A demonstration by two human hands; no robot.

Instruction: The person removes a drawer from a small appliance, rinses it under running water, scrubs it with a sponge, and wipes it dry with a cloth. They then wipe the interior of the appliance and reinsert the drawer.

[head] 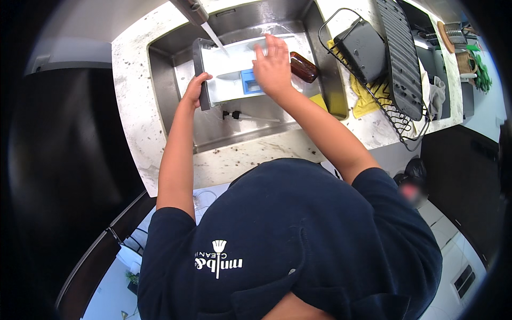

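Observation:
A white washing-machine detergent drawer (226, 86) with a dark front panel (201, 60) is held over the steel sink (256, 130). My left hand (195, 90) grips that panel, thumb on the inner side. Across the drawer's other end lies my right hand (273, 66), fingers spread and slightly blurred; they hide part of it. Beside its palm shows a blue insert (251, 82) in one compartment. Water (214, 38) runs from the faucet (192, 11) into the drawer.
An amber bottle (304, 67) lies in the sink, near a yellow sponge (319, 102) and a black pump top (236, 115) with its tube. Right of the sink, a wire dish rack (394, 116) holds a black pan (362, 52) and a ridged tray (404, 60) above a yellow cloth (364, 98).

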